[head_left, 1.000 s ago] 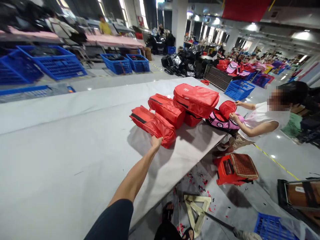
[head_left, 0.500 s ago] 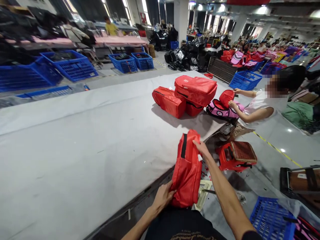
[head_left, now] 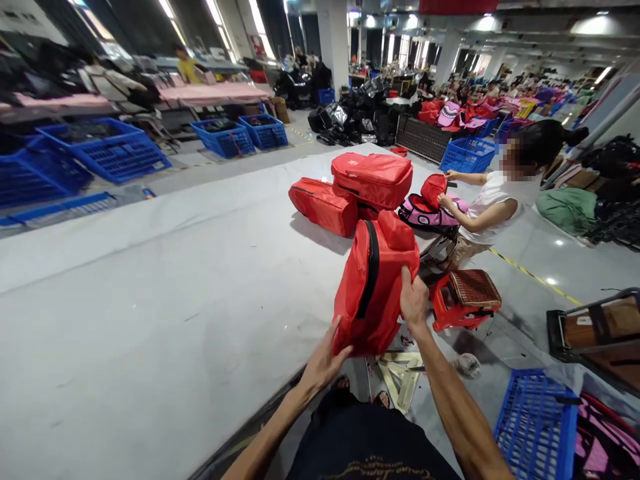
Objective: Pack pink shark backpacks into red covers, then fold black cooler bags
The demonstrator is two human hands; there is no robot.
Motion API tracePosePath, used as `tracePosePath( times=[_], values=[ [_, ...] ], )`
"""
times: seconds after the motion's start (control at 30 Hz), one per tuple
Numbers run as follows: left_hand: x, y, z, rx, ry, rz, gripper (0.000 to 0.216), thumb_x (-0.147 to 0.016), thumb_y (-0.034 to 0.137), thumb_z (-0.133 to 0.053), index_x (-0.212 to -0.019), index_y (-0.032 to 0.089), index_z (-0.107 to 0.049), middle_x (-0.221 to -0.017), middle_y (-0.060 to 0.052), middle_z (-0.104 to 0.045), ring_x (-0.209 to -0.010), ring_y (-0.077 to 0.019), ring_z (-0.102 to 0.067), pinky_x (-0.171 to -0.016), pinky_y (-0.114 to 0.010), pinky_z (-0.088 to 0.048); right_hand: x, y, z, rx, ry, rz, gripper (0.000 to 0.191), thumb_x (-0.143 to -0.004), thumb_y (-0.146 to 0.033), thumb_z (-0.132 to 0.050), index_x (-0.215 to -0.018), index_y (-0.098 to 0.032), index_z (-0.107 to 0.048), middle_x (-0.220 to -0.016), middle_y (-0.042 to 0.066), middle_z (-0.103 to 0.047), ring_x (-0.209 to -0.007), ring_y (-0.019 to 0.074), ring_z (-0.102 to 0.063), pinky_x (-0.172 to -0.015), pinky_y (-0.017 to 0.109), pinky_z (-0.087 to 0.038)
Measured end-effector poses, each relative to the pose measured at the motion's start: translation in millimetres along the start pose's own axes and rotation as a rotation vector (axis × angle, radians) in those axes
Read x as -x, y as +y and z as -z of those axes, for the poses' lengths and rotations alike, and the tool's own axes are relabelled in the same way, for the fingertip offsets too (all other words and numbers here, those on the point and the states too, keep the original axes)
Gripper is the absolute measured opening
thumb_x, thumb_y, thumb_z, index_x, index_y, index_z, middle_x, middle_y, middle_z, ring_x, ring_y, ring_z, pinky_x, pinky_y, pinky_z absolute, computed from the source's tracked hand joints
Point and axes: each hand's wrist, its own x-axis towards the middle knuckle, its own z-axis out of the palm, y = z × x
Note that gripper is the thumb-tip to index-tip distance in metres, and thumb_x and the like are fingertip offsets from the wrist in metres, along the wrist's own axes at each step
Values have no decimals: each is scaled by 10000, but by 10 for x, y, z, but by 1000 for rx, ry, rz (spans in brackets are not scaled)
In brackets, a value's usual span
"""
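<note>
Red bag [head_left: 393, 287], one, with a black strip [head_left: 371, 267] along its face: held tilted between both hands at the near edge of the white-covered table [head_left: 150, 333]. Left hand [head_left: 320, 365]: grasping the bag's lower left corner. Right hand [head_left: 414, 301]: gripping its right side. Further red bags [head_left: 373, 181]: piled on the table, just beyond. Pink bag [head_left: 437, 217]: at the table's right edge, before a co-worker [head_left: 493, 200]. Red stool [head_left: 467, 293], woven top: on the floor [head_left: 525, 313], right.

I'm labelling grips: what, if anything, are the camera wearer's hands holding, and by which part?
A red bag: left hand at its lower left corner, right hand on its right side.
</note>
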Motion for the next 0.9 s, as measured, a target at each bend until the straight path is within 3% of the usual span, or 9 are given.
tracePosePath(
  times=[0.07, 0.13, 0.23, 0.33, 0.47, 0.57, 0.7, 0.8, 0.9],
  values=[
    [-246, 345, 103, 151, 67, -103, 869, -989, 536, -703, -1737, 234, -380, -1797, -133, -440, -1660, -337, -411, -1377, -465, -311, 288, -4, -54, 9, 8, -35, 846, -1051, -873, -158, -777, -240, -647, -858, 207, -775, -810, 302, -697, -745, 370, -452],
    [-483, 614, 186, 275, 115, -173, 772, -1044, 582, -621, -1698, 227, -415, -1732, -140, -511, -1581, -327, -496, -1321, -445, -379, 569, 47, -176, 16, -57, -61, 874, -1008, -913, -123, -754, -250, -632, -828, 209, -759, -782, 305, -687, -744, 382, -461],
    [-772, 731, 245, 316, 193, -101, 508, -1065, 624, -527, -1359, 220, -624, -1228, -96, -736, -1117, -275, -683, -1043, -379, -524, 846, 111, -304, -69, -225, -67, 906, -978, -942, -167, -853, -221, -701, -857, 170, -778, -797, 293, -694, -785, 384, -513],
    [-921, 602, 204, 354, 175, -80, 415, -1028, 662, -530, -1050, 251, -589, -919, -12, -626, -869, -213, -574, -847, -310, -483, 843, 18, -241, -252, -289, -24, 829, -974, -900, -439, -1267, -189, -748, -1181, 144, -825, -1073, 302, -746, -960, 389, -578],
    [-913, 411, 61, 418, 53, -113, 467, -950, 720, -606, -960, 256, -550, -864, 11, -571, -842, -195, -514, -805, -289, -457, 530, -336, -59, -207, -154, -11, 915, -972, -702, -671, -1720, -230, -435, -1652, 131, -606, -1460, 325, -626, -1177, 447, -534],
    [-846, 326, -34, 374, 43, -144, 463, -968, 719, -549, -939, 257, -546, -845, 2, -568, -842, -205, -520, -812, -306, -472, 340, -578, -42, 44, -101, -46, 855, -1000, -535, -700, -1755, -283, -387, -1702, 109, -560, -1465, 362, -633, -1190, 492, -524],
    [-834, 257, -56, 227, 60, -208, 416, -1047, 635, -442, -845, 275, -492, -784, -2, -544, -788, -207, -516, -785, -312, -484, 328, -722, -145, 223, -76, -64, 765, -1048, -476, -672, -1748, -313, -410, -1550, 109, -706, -1277, 365, -756, -1082, 482, -578],
    [-932, 179, 112, 79, 47, -277, 453, -1035, 627, -442, -744, 282, -402, -682, 10, -457, -686, -202, -456, -721, -316, -456, 345, -704, -206, 257, -38, -61, 713, -1059, -446, -664, -1728, -326, -447, -1494, 89, -747, -1238, 330, -778, -1038, 435, -599],
    [-1042, -100, 441, -31, 143, -200, 404, -1033, 598, -424, -785, 285, -486, -710, -11, -574, -717, -221, -540, -737, -324, -475, 309, -579, -157, 242, 19, -65, 681, -1065, -404, -655, -1715, -342, -464, -1491, 57, -752, -1262, 297, -773, -1042, 399, -603]
  ],
)
